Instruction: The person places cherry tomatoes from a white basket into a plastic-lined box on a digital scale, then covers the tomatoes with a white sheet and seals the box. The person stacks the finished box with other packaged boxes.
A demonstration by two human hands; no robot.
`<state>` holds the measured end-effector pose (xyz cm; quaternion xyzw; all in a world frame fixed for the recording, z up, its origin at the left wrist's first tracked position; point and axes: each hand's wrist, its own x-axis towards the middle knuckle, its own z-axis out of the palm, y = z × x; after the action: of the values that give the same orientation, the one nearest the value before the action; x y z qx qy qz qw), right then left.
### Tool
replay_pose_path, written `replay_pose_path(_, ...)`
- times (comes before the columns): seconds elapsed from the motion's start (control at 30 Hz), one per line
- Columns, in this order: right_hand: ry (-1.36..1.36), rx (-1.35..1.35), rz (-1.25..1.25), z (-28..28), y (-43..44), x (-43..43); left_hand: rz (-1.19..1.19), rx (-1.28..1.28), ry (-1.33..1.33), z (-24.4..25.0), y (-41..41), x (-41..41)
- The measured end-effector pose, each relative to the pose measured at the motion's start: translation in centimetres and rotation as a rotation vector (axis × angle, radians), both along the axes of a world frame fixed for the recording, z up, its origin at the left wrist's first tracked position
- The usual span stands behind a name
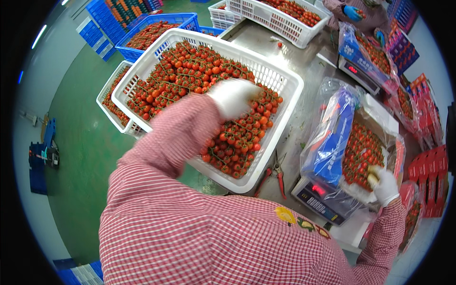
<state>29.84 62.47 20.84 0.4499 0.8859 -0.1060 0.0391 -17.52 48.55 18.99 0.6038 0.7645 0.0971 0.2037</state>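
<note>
My left hand (235, 99), in a white glove and blurred, is over vine cherry tomatoes (192, 71) heaped in a white plastic crate (297, 83). Its fingers are too smeared to show whether they grip anything. At the right, my gloved right hand (386, 187) has its stained fingertips on the cherry tomatoes (361, 153) inside a plastic-lined cardboard box (331, 142). Whether those fingers hold a tomato cannot be made out. Under the box is a digital scale (319, 201) with a lit red display. Red-handled pruning shears (274, 174) lie between crate and scale.
Beyond, a co-worker's blue-gloved hand (352, 13) is near another box on a second scale (359, 75). Another white crate (285, 26) of tomatoes stands on the steel table (249, 37). Blue crates (160, 21) stand at the far left; red cartons (429, 178) line the right.
</note>
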Motion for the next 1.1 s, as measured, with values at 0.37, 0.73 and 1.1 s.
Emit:
replay_pose_path(0.37,0.765,-0.146,0.568,-3.7,-12.1,-24.1,-0.010,-0.014,0.142,-4.0,-5.7,-12.2)
replay_pose_path(0.73,1.244,-1.311,0.104,-7.3,-15.0,-33.2,-0.082,-0.084,-0.371,-1.5,-8.8,-11.0)
replay_pose_path(1.1,1.351,-1.933,0.212,-6.9,-13.1,-27.7,-0.035,-0.017,0.051,-0.1,-9.3,-9.8)
